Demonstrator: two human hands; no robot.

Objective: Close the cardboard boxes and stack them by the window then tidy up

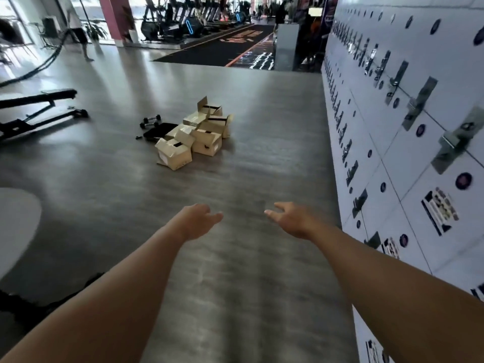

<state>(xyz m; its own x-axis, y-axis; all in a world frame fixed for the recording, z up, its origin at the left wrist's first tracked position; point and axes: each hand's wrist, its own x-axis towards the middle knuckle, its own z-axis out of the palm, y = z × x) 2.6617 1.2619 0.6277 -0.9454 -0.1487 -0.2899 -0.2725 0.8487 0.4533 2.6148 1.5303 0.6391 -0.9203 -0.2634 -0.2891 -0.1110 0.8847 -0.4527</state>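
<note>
Several tan cardboard boxes (192, 134) lie in a loose heap on the grey floor some way ahead of me, most with their flaps standing open. The nearest box (174, 154) is tipped slightly, and the farthest one (208, 107) has a flap sticking up. My left hand (200, 221) and my right hand (289, 218) are stretched out in front of me, both empty with fingers apart, well short of the boxes. Bright windows (15, 19) show at the far left.
A white locker wall (398, 132) runs along my right. Two dumbbells (150, 121) and a black flat object (158, 131) lie left of the boxes. A black bench (39, 106) stands at the left, a round white table (15, 224) near me. A person (78, 30) stands far back.
</note>
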